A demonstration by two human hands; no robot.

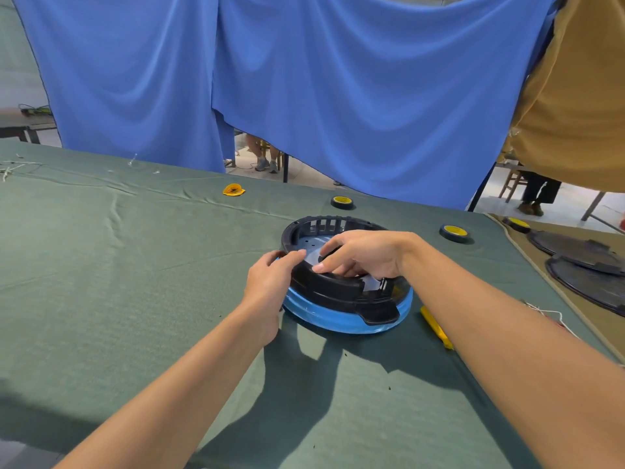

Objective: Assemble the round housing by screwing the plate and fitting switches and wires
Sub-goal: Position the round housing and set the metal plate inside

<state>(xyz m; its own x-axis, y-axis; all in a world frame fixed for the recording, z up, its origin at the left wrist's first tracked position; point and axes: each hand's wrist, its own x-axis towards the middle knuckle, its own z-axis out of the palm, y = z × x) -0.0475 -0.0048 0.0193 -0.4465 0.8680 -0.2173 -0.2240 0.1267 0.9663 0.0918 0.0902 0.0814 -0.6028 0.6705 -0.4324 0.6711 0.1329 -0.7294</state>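
A round housing [338, 296], black on top with a blue lower ring, lies on the green cloth near the middle of the table. Inside it shows a pale plate [313, 247] with small holes. My left hand [270, 282] grips the housing's left rim, thumb over the top edge. My right hand [365, 253] reaches over the housing from the right, its fingers curled down into the inside and touching the near wall; what they hold, if anything, is hidden. A yellow tool [436, 326] lies on the cloth just right of the housing.
Two rolls of tape with yellow cores [341, 202] [454, 232] sit behind the housing, a third [517, 224] further right. A yellow piece [233, 190] lies at the back. Black round covers [588, 265] are stacked at the right. Blue drapes [304, 79] hang behind the table.
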